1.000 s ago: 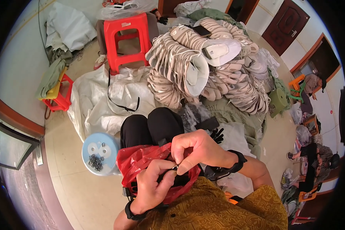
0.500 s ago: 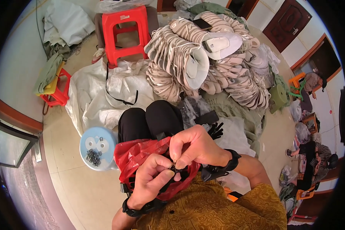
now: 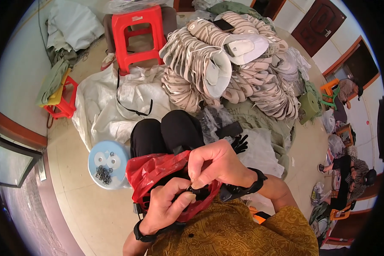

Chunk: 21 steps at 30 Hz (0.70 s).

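Over my lap, my left hand [image 3: 166, 202] and my right hand [image 3: 213, 164] meet, thumb and finger of each pinched together. Between their fingertips is a small black piece [image 3: 189, 188], too small and covered to make out fully. Below them an opened red plastic bag [image 3: 147, 173] lies across my thighs, with dark contents partly hidden by my hands. To the left, a round light-blue stool [image 3: 100, 147] carries a little heap of small dark buckle-like rings [image 3: 103, 175], with one ring apart from the heap.
Ahead rises a large pile of bundled beige shoe uppers [image 3: 200, 59] with a dark phone-like slab on top. A red stool [image 3: 136, 38] stands beyond a white sheet [image 3: 106, 102]. A black glove [image 3: 240, 144] lies right of my knees. Two people sit far right.
My two hands remain together over the red bag, and their fingertips have drawn slightly closer around the small black piece. The bag's opening shows a little more of its dark inside.
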Each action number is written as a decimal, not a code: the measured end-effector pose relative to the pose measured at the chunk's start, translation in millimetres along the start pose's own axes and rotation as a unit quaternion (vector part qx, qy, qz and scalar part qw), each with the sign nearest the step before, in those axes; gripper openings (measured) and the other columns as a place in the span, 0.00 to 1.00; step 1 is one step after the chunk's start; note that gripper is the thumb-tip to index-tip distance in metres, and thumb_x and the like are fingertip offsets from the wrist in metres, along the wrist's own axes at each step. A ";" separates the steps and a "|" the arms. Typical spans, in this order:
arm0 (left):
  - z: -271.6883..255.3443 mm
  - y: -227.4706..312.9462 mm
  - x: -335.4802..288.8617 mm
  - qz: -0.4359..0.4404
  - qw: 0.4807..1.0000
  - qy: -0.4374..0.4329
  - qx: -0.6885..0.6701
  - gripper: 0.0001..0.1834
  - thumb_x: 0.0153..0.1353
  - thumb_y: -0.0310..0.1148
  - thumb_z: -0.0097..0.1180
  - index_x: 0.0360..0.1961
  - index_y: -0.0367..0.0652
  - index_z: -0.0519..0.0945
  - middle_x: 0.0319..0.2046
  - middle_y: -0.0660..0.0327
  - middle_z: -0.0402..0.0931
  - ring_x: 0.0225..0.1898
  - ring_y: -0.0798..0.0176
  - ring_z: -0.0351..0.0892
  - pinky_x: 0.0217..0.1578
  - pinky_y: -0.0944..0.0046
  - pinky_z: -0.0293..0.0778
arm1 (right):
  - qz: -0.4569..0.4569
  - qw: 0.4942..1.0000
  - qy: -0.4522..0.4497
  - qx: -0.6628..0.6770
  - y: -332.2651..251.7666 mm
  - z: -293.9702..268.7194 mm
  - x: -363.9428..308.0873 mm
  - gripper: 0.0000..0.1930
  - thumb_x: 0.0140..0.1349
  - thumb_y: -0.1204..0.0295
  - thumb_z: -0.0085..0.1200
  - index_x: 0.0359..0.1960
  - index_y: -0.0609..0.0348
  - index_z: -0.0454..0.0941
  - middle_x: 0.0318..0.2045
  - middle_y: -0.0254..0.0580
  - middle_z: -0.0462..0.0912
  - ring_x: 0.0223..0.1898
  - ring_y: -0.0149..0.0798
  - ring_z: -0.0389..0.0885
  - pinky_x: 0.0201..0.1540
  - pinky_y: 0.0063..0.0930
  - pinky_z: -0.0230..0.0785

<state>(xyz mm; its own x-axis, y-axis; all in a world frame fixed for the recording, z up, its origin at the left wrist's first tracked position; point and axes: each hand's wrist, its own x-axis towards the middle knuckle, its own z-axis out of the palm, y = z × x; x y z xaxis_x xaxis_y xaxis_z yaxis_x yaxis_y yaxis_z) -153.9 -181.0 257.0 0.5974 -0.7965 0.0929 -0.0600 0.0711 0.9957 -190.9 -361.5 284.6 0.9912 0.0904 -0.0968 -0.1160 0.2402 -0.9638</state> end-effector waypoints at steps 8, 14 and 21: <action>0.1 -6.3 -2.1 0.012 0.994 -0.007 -0.106 0.03 0.53 0.26 0.52 0.28 0.38 0.71 0.18 0.64 0.75 0.19 0.73 0.73 0.21 0.74 0.67 | 0.027 0.990 -0.008 0.137 2.6 5.3 -3.9 0.10 0.32 0.91 0.56 0.17 0.67 0.71 0.19 0.43 0.75 0.20 0.32 0.73 0.20 0.20 0.63; 2.9 -8.9 -10.0 -0.014 0.982 -0.009 -0.187 0.04 0.53 0.26 0.51 0.28 0.36 0.71 0.20 0.62 0.75 0.21 0.70 0.74 0.23 0.74 0.68 | 0.011 0.997 0.023 0.077 3.6 11.2 -9.5 0.11 0.31 0.90 0.58 0.16 0.65 0.70 0.19 0.41 0.75 0.21 0.32 0.74 0.21 0.20 0.63; 8.7 13.5 11.0 0.234 0.901 0.156 0.331 0.22 0.39 0.33 0.65 0.34 0.37 0.70 0.31 0.56 0.73 0.32 0.54 0.73 0.37 0.61 0.68 | -0.097 0.985 0.110 -0.093 -1.9 13.0 -8.8 0.10 0.33 0.88 0.59 0.15 0.64 0.70 0.18 0.38 0.75 0.22 0.28 0.73 0.24 0.17 0.61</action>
<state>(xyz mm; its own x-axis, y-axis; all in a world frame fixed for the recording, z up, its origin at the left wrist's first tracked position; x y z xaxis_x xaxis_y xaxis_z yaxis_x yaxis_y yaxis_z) -155.1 -194.0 271.4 0.5720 -0.5580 0.6012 -0.7655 -0.0998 0.6357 -200.2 -350.2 290.5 0.9860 -0.1554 0.0610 0.0695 0.0502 -0.9963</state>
